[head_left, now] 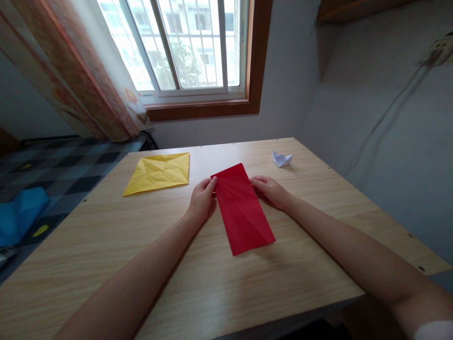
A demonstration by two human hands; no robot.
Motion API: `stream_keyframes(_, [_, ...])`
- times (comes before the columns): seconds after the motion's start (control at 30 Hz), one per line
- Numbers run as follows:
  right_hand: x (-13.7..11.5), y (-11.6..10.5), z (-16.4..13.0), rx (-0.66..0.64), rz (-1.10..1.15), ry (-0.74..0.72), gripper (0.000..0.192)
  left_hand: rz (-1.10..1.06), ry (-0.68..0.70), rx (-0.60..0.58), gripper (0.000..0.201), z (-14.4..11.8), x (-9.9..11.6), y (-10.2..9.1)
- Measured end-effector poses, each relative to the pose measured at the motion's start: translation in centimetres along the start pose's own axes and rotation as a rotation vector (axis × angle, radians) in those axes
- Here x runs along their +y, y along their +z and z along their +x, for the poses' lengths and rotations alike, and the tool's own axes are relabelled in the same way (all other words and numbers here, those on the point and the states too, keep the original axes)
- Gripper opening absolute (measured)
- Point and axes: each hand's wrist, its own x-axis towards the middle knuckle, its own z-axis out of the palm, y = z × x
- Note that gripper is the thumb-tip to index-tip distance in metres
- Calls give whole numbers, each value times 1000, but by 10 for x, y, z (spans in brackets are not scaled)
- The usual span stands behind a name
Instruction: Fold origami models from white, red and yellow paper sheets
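Head view: wooden table (177, 283) under window (187, 47), corner room

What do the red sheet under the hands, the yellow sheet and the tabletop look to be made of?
Red sheet: thin matte paper, going by its sharp edges and faint crease lines; it lies flat as a long rectangle, probably folded over.
Yellow sheet: the same kind of paper, covered in criss-cross creases.
Tabletop: light wood-grain board, smooth with a low sheen; possibly laminate rather than solid wood.

I see a light wooden surface (219, 283) against pale grey walls (371, 104), daylight through a brown-framed barred window (187, 45), a patterned orange curtain (81, 75), and a dark checked floor (63, 170).
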Motion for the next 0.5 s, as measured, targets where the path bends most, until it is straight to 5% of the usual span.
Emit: stream_keyframes(0.5, [2,-2,2,-27,-8,3,28,-39,-44,-13,33,-5,6,3])
